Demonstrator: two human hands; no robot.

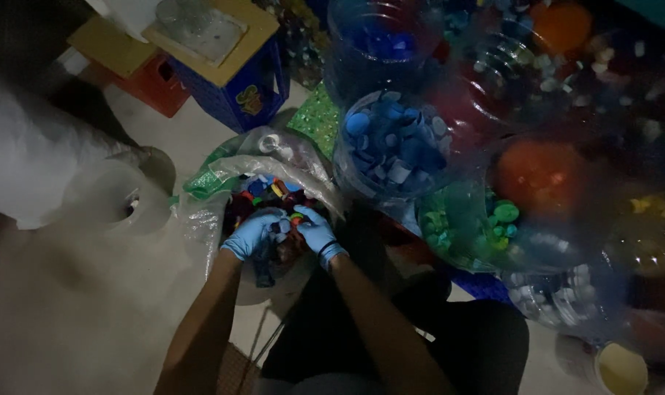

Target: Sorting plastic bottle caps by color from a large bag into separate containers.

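Both gloved hands, my left hand (250,232) and right hand (316,228), dig close together into mixed bottle caps (274,192) inside a clear bag (200,219); I cannot tell their grip.

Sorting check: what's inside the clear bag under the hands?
The clear bag holds mixed-colour bottle caps. The left hand and right hand cover the middle; deeper layers are hidden.

Dim room, pale floor (76,322), blue crate (237,88) beside red crate (153,84).
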